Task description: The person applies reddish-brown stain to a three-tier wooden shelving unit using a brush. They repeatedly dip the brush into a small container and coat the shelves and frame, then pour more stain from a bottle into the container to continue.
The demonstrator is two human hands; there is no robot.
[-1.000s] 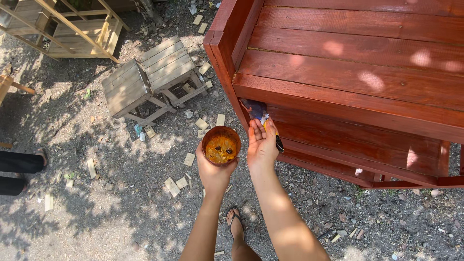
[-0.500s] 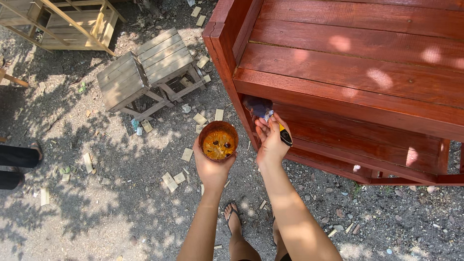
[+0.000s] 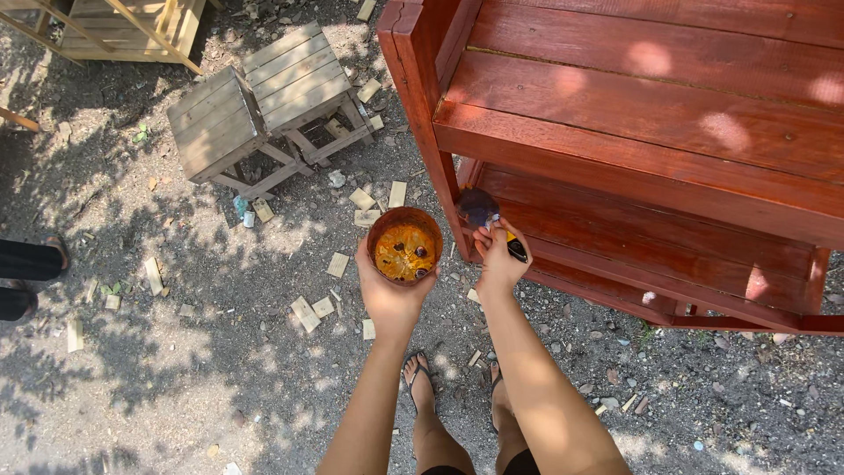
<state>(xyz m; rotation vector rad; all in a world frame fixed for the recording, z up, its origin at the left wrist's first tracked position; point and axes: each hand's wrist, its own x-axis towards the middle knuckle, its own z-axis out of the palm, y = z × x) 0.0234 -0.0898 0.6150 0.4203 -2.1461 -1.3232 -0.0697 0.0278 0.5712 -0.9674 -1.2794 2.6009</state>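
Head view, looking straight down. A red-stained wooden shelf unit (image 3: 642,132) fills the frame from 12 to 3 o'clock, its slats patched with sunlight. The ground (image 3: 220,369) below is grey dirt and gravel. Two bare wooden stools (image 3: 259,101) stand side by side, touching, at 10 o'clock, with part of an unpainted wooden frame (image 3: 132,26) beyond them at 11 o'clock. Small offcut blocks (image 3: 338,264) lie scattered between the stools and the person's sandalled feet (image 3: 422,387) at 6 o'clock. At 9 o'clock, at the frame edge, another person's dark trouser legs and shoes (image 3: 26,277) show.

Near centre, the left hand (image 3: 391,299) is cupped from beneath around a round rust-coloured pot (image 3: 405,246) holding orange-brown liquid with dark specks. Just beside it at 3 o'clock, the right hand (image 3: 497,259) has its fingers closed on the handle of a paintbrush (image 3: 482,211). The dark bristles appear to touch the shelf unit's front upright, though the contact is hard to confirm in shadow.
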